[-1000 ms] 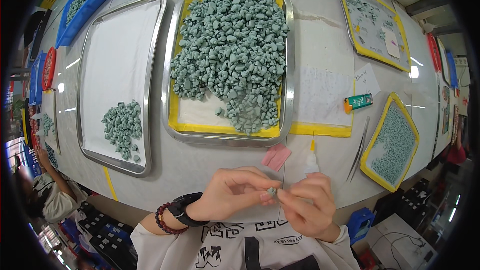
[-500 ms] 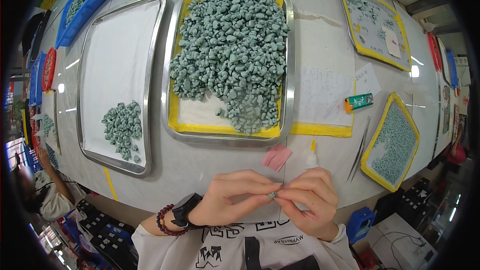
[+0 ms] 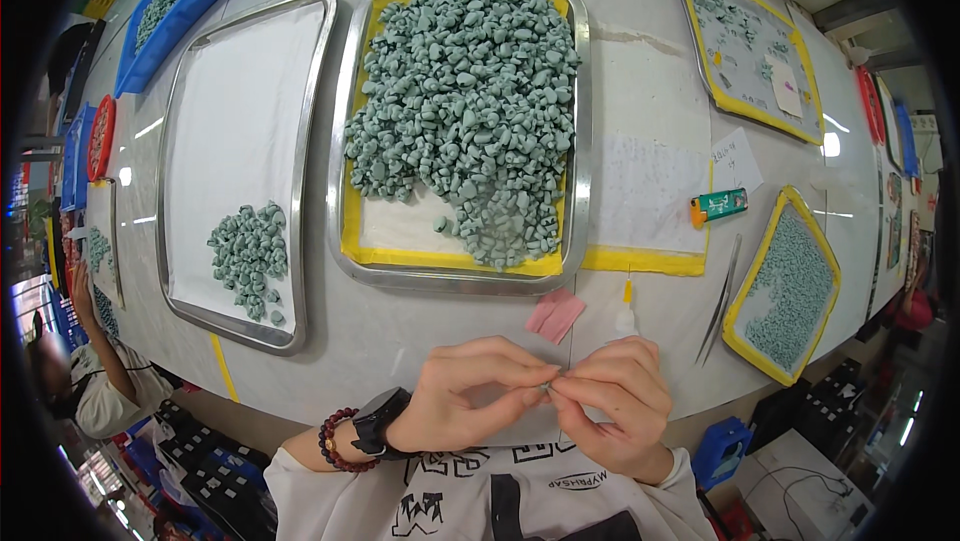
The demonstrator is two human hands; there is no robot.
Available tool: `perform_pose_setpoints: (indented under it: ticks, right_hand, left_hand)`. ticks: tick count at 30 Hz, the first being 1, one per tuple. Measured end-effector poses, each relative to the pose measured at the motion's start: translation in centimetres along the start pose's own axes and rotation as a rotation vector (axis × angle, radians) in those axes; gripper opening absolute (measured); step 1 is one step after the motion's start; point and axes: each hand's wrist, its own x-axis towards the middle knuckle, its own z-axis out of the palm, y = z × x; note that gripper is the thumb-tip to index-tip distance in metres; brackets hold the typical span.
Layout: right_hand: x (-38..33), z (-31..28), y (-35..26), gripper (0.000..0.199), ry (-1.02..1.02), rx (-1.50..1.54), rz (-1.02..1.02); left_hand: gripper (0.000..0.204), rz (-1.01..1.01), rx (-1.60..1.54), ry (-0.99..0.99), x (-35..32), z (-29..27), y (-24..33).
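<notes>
Just beyond the front edge of the table, my left hand (image 3: 462, 391) and my right hand (image 3: 622, 403) meet fingertip to fingertip. Between them is pinched a small grey-green piece (image 3: 545, 388), mostly covered by the fingers. It looks like the many small lumpy grey-green pieces (image 3: 465, 101) heaped in the metal tray (image 3: 455, 284) ahead. A smaller pile of such pieces (image 3: 248, 253) lies at the near end of a white-lined metal tray (image 3: 235, 121) on the left. A pink cloth scrap (image 3: 556, 316) and a small white-tipped bottle (image 3: 626, 321) lie just beyond my hands.
To the right are tweezers (image 3: 720, 299), a green lighter (image 3: 719, 205) and a yellow-edged tray of tiny green bits (image 3: 790, 281). Another yellow-edged tray (image 3: 745, 51) stands at the far right, a blue bin (image 3: 165, 16) at the far left. A co-worker (image 3: 105, 371) is at the left.
My fingertips have closed in further over the small piece, so less of it shows. The co-worker's arm at the left has shifted a little. The trays stay where they were.
</notes>
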Motion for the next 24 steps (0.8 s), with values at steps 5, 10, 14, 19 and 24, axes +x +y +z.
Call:
perform_pose_setpoints:
  ticks: [5, 10, 14, 19, 24]
  right_hand:
    - [0.0, -0.6, 0.1, 0.022, -0.002, -0.033, -0.056]
    - [-1.3, -2.3, 0.9, 0.033, 0.097, -0.153, 0.010]
    - [-1.3, -3.8, 1.4, 0.047, 0.036, -0.364, 0.183]
    - [-0.7, -3.9, 2.4, 0.063, -0.355, -0.564, 0.152]
    - [-1.4, -4.4, 3.3, 0.067, -0.330, -0.464, 0.058]
  left_hand:
    - [0.026, -0.123, -0.263, -0.005, 0.2, 0.0, 0.8]
    - [0.022, -0.364, -0.612, -0.044, 0.3, -0.9, 1.1]
    - [0.019, -0.357, -0.637, -0.085, 0.4, -1.1, 1.1]
    - [0.024, -0.184, 0.105, 0.070, 0.0, -2.1, 3.1]
    - [0.027, 0.141, 1.224, 0.879, -3.2, -8.4, 4.1]
